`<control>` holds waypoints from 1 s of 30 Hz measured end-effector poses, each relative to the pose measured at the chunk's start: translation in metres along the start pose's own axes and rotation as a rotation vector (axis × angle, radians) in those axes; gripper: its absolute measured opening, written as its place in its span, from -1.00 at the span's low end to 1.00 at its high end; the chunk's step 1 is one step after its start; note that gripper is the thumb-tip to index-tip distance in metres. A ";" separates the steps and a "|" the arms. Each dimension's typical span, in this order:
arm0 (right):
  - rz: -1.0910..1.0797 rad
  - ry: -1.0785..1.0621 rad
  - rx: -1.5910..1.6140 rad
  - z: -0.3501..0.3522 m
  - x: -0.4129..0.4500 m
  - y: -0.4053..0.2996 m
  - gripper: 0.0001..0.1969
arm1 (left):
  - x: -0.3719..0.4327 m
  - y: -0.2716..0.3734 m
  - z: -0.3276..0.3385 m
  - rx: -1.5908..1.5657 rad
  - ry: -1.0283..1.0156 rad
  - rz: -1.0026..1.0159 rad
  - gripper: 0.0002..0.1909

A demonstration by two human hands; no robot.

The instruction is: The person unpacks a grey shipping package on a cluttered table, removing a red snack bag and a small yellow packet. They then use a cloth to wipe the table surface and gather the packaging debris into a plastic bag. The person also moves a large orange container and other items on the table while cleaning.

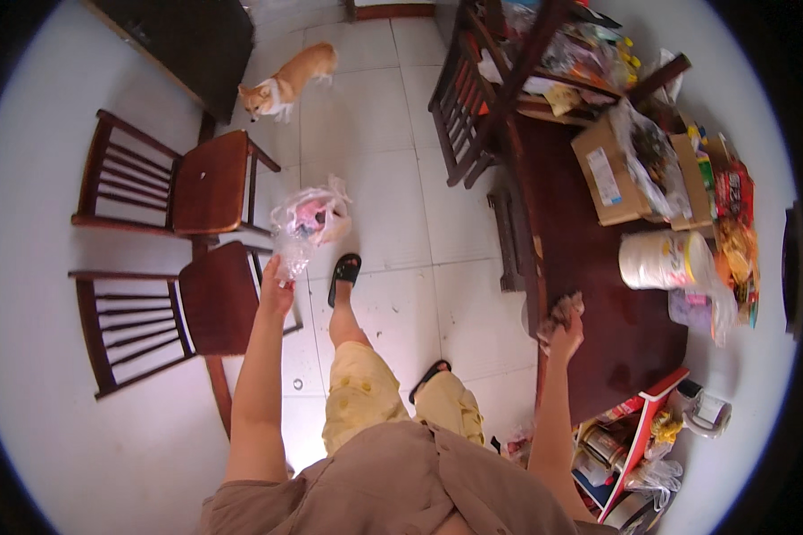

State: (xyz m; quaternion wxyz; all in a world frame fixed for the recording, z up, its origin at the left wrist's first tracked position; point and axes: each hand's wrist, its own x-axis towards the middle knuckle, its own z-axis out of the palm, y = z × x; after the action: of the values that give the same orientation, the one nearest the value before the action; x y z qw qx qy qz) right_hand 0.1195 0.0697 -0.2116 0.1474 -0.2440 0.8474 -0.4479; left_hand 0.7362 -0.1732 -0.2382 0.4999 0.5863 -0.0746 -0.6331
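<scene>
My left hand (279, 289) is stretched out to the left, its fingers closed on a piece of crumpled clear plastic (294, 259). Just beyond it is a thin white plastic bag (316, 212) with pink and dark contents. I cannot tell whether the bag hangs from this hand or rests on the floor. On the right, my right hand (565, 340) grips a bunched grey-brown cloth (562, 314) at the near edge of a dark red wooden table (595, 361).
Two wooden chairs (209, 180) stand along the left wall. A tan and white dog (294, 77) is ahead on the tiled floor (381, 221). The table bears a cardboard box (612, 174), a white roll (656, 261) and an upturned chair (468, 100). A red-edged shelf (632, 441) stands at lower right.
</scene>
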 end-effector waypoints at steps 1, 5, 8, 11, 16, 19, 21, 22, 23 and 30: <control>0.056 -0.027 0.027 0.000 -0.004 -0.010 -0.50 | 0.038 0.003 0.001 0.033 0.041 0.055 -0.63; 0.210 0.104 -0.178 -0.004 -0.006 -0.010 -0.51 | 0.201 -0.011 0.005 1.094 0.384 0.598 -0.48; 0.267 0.196 -0.277 -0.006 -0.004 0.012 -0.48 | 0.268 -0.016 0.048 1.497 0.250 0.667 -0.41; 0.333 0.255 -0.297 0.029 -0.005 -0.044 -0.42 | 0.350 -0.052 0.052 1.636 0.125 0.555 -0.41; 0.433 0.264 -0.293 0.021 -0.006 -0.035 -0.32 | 0.423 -0.102 0.056 1.629 0.062 0.386 -0.46; 0.404 0.280 -0.272 0.008 -0.005 -0.017 -0.33 | 0.473 -0.141 0.024 1.794 -0.187 0.505 -0.45; 0.437 0.309 -0.293 0.027 0.004 -0.027 -0.32 | 0.504 -0.163 -0.003 1.804 -0.264 0.374 -0.39; 0.316 0.272 -0.285 -0.005 -0.001 -0.013 -0.32 | 0.510 -0.171 -0.007 1.730 -0.289 0.303 -0.34; 0.331 0.262 -0.265 -0.006 -0.006 -0.007 -0.32 | 0.517 -0.173 -0.012 1.669 -0.296 0.241 -0.29; 0.293 0.195 0.295 0.045 -0.005 -0.013 -0.50 | 0.464 -0.099 0.022 1.289 -0.508 0.390 -0.32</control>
State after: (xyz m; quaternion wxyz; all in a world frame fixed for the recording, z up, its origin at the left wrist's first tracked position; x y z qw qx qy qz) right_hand 0.1487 0.0355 -0.2256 0.1622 -0.0496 0.8095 -0.5621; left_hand 0.7510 -0.4699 -0.6083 0.1256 0.5755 -0.6506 -0.4793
